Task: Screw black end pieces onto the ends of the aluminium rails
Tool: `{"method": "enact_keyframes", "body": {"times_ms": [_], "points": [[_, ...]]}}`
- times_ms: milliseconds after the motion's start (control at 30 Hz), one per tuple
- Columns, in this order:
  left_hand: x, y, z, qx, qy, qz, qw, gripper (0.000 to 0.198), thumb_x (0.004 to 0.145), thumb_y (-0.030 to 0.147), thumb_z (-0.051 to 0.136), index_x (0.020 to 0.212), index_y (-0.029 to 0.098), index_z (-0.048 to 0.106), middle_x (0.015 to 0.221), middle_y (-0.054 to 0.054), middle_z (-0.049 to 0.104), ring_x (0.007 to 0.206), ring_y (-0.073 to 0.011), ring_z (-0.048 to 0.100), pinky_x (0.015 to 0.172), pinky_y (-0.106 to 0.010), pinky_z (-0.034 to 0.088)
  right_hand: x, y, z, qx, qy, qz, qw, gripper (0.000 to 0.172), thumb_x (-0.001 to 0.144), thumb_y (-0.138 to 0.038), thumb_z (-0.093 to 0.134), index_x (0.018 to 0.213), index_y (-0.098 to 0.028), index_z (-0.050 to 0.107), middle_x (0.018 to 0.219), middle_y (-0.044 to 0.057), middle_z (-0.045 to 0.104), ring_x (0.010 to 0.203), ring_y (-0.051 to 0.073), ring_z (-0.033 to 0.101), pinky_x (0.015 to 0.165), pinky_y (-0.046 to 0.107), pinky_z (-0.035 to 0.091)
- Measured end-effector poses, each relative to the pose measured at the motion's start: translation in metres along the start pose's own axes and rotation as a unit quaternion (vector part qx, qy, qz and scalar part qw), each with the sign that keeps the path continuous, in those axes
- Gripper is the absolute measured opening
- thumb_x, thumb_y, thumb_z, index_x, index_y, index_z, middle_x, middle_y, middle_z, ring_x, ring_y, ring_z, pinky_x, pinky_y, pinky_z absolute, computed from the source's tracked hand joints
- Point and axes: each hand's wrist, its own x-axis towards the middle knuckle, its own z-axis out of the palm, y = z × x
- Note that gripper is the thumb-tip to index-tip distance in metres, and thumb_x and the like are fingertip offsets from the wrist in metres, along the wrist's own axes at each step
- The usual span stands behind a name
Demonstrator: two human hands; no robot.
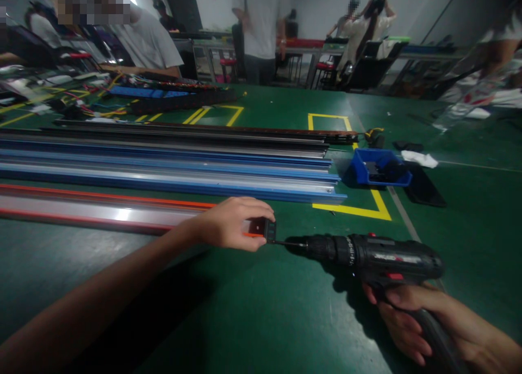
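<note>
My left hand (234,224) is closed round the right end of a long metal profile with orange-red edges (122,213). At that end sits a black end cap (269,230), between my thumb and fingers. My right hand (411,314) grips a black cordless drill (379,257) by its handle. The drill points left, and its thin bit (287,243) reaches the lower corner of the end cap. Whether a screw sits at the tip is too small to tell.
Blue profiles (171,173) and black profiles (196,140) lie behind the orange one. A blue bin (381,167) with dark parts stands right of them, beside a dark flat object (424,184) and white tissue (420,159). Several people are around the green table (261,319).
</note>
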Motion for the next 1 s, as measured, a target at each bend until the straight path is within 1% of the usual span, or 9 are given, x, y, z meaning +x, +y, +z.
{"method": "enact_keyframes", "body": {"times_ms": [433,700,867,1000], "points": [[0.0006,-0.0002,0.0002,0.0,0.006,0.005,1.0,0.04,0.083,0.035,0.071,0.119,0.019,0.068,0.123,-0.009,0.071,0.113,-0.0231,0.067,0.101,-0.03,0.049,-0.001,-0.0013,-0.0008,-0.012,0.028,0.021,0.999,0.025,0.083,-0.04,0.071,0.095,-0.018,0.073,0.055,-0.004,0.052,0.039,0.01,0.047,0.044,0.028,0.053],[0.0002,0.0003,-0.0005,0.001,0.008,0.004,1.0,0.039,0.082,0.035,0.072,0.118,0.019,0.068,0.123,-0.009,0.071,0.113,-0.0234,0.067,0.1,-0.031,0.049,-0.0015,0.0002,-0.0009,-0.012,0.04,0.013,0.999,0.025,0.083,-0.038,0.072,0.095,-0.017,0.074,0.053,-0.004,0.051,0.039,0.011,0.048,0.044,0.029,0.053],[-0.0001,-0.001,0.0001,-0.005,0.006,0.006,1.0,0.04,0.082,0.036,0.072,0.12,0.021,0.067,0.123,-0.008,0.071,0.113,-0.0237,0.067,0.101,-0.032,0.049,-0.0011,0.0,0.0003,-0.005,0.032,0.011,0.999,0.024,0.083,-0.039,0.072,0.094,-0.017,0.074,0.053,-0.004,0.052,0.039,0.011,0.048,0.043,0.028,0.053],[0.0001,-0.0008,0.0002,-0.006,0.007,0.005,1.0,0.041,0.082,0.036,0.072,0.12,0.021,0.067,0.123,-0.008,0.071,0.114,-0.0238,0.067,0.102,-0.032,0.049,0.001,-0.0012,0.0028,-0.012,0.018,0.002,1.0,0.026,0.085,-0.037,0.069,0.1,-0.016,0.074,0.053,-0.004,0.053,0.038,0.01,0.048,0.043,0.027,0.053]]}}
